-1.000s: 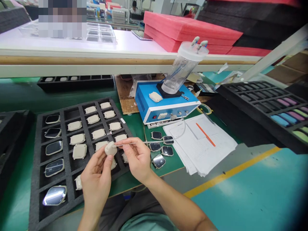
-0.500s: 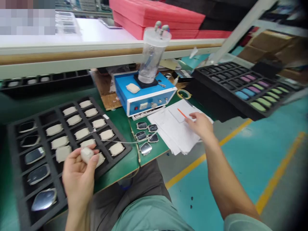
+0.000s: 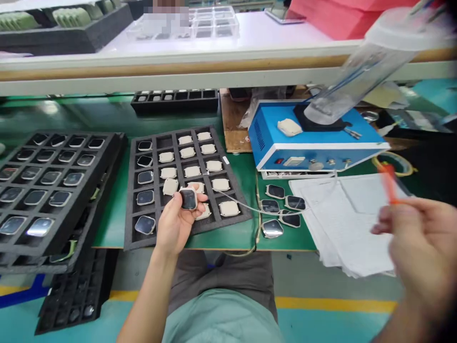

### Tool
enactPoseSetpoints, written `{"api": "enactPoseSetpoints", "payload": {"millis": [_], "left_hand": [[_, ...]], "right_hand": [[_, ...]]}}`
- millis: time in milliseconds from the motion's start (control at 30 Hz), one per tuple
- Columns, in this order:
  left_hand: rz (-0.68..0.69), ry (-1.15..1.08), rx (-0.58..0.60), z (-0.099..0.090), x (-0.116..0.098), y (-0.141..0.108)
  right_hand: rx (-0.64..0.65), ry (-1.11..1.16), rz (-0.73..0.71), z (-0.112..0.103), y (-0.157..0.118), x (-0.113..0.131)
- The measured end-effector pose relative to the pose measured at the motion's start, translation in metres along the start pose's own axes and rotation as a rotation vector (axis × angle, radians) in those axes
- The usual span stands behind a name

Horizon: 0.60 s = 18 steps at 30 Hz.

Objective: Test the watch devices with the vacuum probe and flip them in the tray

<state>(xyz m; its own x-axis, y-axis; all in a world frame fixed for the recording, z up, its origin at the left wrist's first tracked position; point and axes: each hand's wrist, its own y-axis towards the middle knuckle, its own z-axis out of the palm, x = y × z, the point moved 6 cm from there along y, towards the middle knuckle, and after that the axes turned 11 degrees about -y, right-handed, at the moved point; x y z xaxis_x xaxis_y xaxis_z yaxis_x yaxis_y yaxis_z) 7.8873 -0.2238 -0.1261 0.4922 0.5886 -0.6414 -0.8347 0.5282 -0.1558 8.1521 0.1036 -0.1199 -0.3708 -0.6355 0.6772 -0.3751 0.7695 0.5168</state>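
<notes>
My left hand (image 3: 174,226) pinches a smartwatch body (image 3: 188,198) with a dark face and a cream frame, held above the front of a black foam tray (image 3: 130,216). That tray carries cream watch cases (image 3: 192,171) and, down its left column, dark-faced pieces (image 3: 145,177). My right hand (image 3: 419,243), smeared by motion, grips a thin orange tool (image 3: 389,183) at the far right, over the white papers (image 3: 353,233). Several dark watch faces with light frames (image 3: 270,206) lie on the green table between the tray and the papers.
A blue control box (image 3: 321,152) bears a tilted clear cylinder (image 3: 360,71) and a cream case (image 3: 289,127). Stacked trays of watches (image 3: 110,162) stand left. A thin white cable (image 3: 246,206) crosses the table. A shelf edge (image 3: 178,76) runs overhead.
The view has swung left. My right hand has lifted the orange tool off the papers. The watch in my left hand has turned, showing its dark face.
</notes>
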Motion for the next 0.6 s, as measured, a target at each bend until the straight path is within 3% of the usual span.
{"api": "enactPoseSetpoints", "payload": {"millis": [33, 100, 167, 233, 367, 600], "left_hand": [[-0.005, -0.008, -0.004, 0.000, 0.000, 0.000], [-0.011, -0.011, -0.018, 0.000, 0.000, 0.000], [-0.010, -0.008, -0.031, -0.001, 0.000, 0.000], [-0.012, -0.009, -0.031, -0.003, 0.000, -0.001], [-0.031, -0.041, -0.007, -0.004, 0.002, -0.002], [-0.037, -0.048, -0.013, -0.007, 0.004, -0.001]], "right_hand": [[0.078, -0.021, 0.032, 0.016, -0.011, 0.029], [0.316, 0.050, -0.084, 0.055, -0.030, 0.094], [0.412, 0.122, -0.304, 0.084, -0.044, 0.150], [0.448, 0.144, -0.437, 0.104, -0.052, 0.180], [0.465, 0.107, -0.520, 0.119, -0.059, 0.192], [0.471, 0.060, -0.562, 0.119, -0.059, 0.194]]}}
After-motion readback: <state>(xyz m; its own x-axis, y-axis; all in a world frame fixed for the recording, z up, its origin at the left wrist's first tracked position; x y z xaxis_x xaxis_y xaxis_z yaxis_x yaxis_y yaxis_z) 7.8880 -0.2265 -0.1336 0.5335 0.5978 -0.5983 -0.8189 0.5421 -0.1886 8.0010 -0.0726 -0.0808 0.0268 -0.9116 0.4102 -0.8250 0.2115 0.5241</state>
